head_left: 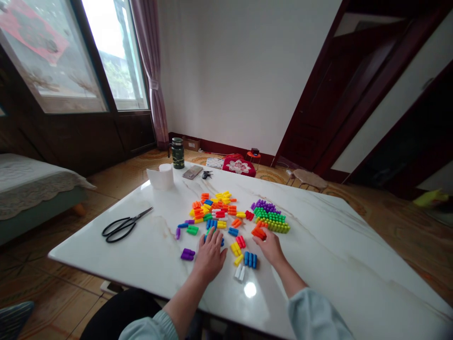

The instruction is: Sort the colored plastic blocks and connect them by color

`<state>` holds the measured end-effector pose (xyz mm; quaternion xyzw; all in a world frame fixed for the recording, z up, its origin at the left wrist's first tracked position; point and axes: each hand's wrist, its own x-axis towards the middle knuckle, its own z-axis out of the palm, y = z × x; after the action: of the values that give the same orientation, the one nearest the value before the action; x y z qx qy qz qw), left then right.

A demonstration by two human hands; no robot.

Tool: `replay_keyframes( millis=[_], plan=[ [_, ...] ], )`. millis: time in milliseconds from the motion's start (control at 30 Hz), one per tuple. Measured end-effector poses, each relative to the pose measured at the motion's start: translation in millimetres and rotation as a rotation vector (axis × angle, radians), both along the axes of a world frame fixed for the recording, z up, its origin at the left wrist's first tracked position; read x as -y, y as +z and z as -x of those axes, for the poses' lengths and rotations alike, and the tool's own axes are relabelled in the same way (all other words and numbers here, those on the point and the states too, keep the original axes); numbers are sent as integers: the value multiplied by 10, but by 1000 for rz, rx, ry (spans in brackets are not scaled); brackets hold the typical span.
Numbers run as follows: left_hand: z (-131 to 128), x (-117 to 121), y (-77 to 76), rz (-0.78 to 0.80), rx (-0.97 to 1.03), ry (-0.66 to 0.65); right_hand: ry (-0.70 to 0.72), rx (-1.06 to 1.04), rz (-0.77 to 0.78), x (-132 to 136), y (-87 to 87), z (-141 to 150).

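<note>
Many small coloured plastic blocks [215, 210] lie scattered on a white marble table [332, 250]. To their right sits a joined block slab [271, 216] with purple, green and yellow-green rows. My right hand [271, 246] pinches an orange block [259, 233] against the slab's near left edge. My left hand [210, 255] rests flat with its fingers spread, fingertips on a blue block [212, 224] at the pile's near side. Blue [250, 259], white [239, 272] and yellow [235, 248] blocks lie between my hands. A purple block [187, 254] lies to the left.
Black scissors [123, 225] lie on the table's left part. At the far edge stand a toilet-paper roll [162, 177], a camouflage bottle [177, 153], a phone [192, 172] and keys [206, 174]. A bed [31, 189] is on the left, a red cushion [239, 166] on the floor beyond.
</note>
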<state>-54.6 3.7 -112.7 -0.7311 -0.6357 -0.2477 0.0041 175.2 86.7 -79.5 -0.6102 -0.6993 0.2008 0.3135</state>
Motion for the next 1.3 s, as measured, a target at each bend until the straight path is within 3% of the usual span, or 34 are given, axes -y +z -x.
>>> replay_keyframes(
  millis=[167,333,467,700,1033,1300],
  plan=[
    [-2,5,16,1,-9,1,-29,215,-46,-132,57,-576],
    [1,0,7,6,-17,11,-96,315,-26,-209,82,-818],
    [2,-8,0,10,-29,15,-149,239,-37,-203,-54,-811],
    [4,-5,2,1,-31,16,-325,-102,-84,-165,-330,-691],
    [8,-2,8,-2,-33,8,-510,-29,-66,-176,-276,-552],
    [1,11,41,11,-32,16,-570,-1,-57,-201,-288,-467]
  ],
)
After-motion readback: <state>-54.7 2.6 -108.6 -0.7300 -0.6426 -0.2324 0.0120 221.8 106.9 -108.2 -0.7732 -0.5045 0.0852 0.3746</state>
